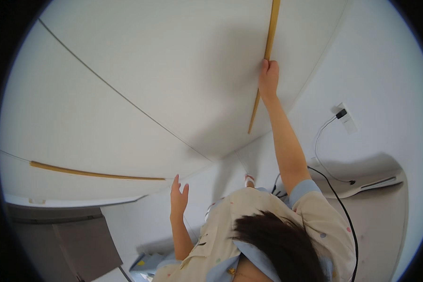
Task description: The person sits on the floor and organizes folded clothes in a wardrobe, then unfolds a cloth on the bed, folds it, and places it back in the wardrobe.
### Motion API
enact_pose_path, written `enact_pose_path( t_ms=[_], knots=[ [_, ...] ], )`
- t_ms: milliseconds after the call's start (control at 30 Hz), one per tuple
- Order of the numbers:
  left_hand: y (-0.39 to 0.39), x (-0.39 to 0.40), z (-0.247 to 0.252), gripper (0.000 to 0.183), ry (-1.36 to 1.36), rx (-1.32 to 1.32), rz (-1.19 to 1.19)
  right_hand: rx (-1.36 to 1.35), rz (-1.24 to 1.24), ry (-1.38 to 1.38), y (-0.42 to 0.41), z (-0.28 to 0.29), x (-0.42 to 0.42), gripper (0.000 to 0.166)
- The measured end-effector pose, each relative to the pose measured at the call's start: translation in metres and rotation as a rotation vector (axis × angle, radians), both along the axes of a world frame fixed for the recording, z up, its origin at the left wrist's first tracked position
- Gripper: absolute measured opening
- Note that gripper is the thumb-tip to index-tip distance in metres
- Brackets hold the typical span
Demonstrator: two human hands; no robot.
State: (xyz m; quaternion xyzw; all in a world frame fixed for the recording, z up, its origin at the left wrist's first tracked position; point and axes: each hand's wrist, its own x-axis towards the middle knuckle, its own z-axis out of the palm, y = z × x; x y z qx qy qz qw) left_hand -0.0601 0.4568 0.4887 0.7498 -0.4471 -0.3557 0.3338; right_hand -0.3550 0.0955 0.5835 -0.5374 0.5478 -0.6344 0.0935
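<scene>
My right hand (pixel 269 79) is closed around a long gold-coloured handle strip (pixel 273 28) on a white cabinet door (pixel 225 95). The strip runs out of view above the hand, and its lower end shows below the wrist. My left hand (pixel 179 199) hangs in front of the left part of the white panels, its fingers apart and holding nothing. Close to its fingertips ends a second gold-coloured strip (pixel 98 172), on the left panel (pixel 74 116). A thin dark seam (pixel 127 98) separates the two panels.
A wall socket (pixel 348 121) with a black plug (pixel 341 113) and pale cable is at right. Below it stands beige furniture (pixel 380 218); a black cable (pixel 342 204) passes in front. A blue item (pixel 153 262) and a grey-brown panel (pixel 81 243) lie lower left. Pale floor (pixel 229 172) shows below.
</scene>
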Motion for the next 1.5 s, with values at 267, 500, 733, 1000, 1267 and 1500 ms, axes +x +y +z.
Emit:
enact_pose_path(
  t_ms=[267,500,733,1000,1267,1500],
  knots=[
    [-0.164,-0.171,0.073,0.031,-0.457,-0.456,-0.614,0.006,0.099,0.181,0.061,-0.008,-0.073,0.022],
    [-0.328,-0.272,0.143,0.022,-1.726,-0.839,-0.561,0.179,0.113,0.04,0.157,0.0,-0.196,0.028],
    [-0.397,-0.258,0.136,0.045,-2.035,-0.103,-0.615,0.182,0.099,-0.113,0.169,-0.007,-0.286,0.028],
    [-0.287,-0.288,0.166,0.034,-2.001,-0.307,-0.495,0.103,0.081,-0.181,0.135,-0.013,-0.346,0.035],
    [-0.148,-0.273,0.153,0.008,-1.833,-0.638,-0.282,0.101,0.09,-0.127,0.108,-0.018,-0.394,0.035],
    [-0.044,-0.247,0.151,0.014,-1.837,-0.571,0.038,0.133,0.015,-0.082,0.104,-0.011,-0.409,0.039]
  ],
)
